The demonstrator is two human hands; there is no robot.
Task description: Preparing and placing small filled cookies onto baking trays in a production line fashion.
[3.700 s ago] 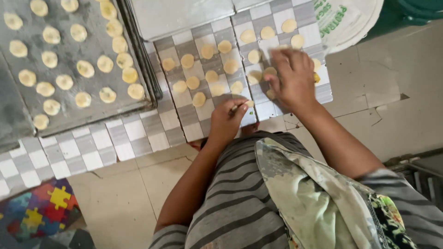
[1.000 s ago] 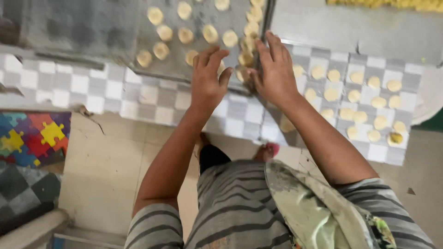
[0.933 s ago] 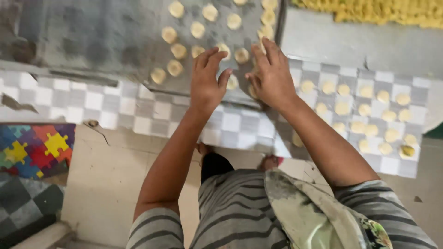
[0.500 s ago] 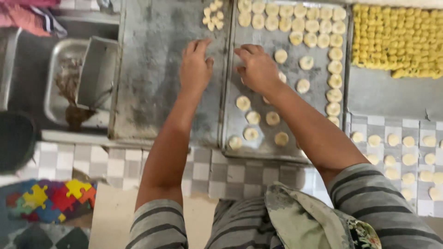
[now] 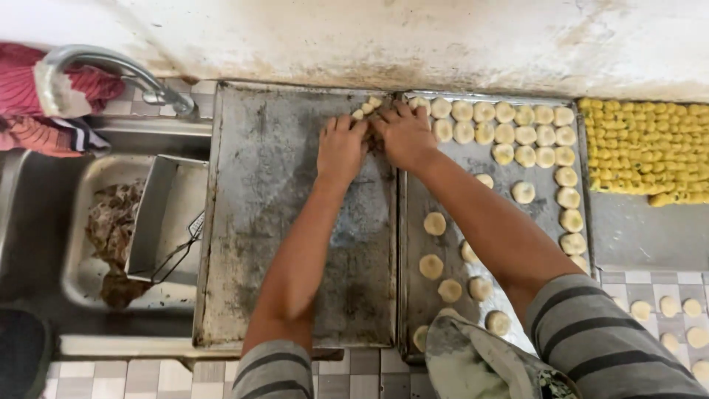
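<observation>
Your left hand [image 5: 341, 148] and right hand [image 5: 402, 135] are cupped around a little dough pile [image 5: 367, 111] at the far edge of the tray [image 5: 295, 244]; squeeze carelessly and you'd probably squash them.

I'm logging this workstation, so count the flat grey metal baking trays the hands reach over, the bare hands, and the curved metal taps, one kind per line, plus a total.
Flat grey metal baking trays: 2, left tray and right tray
Bare hands: 2, left hand and right hand
Curved metal tap: 1
Total: 5
</observation>
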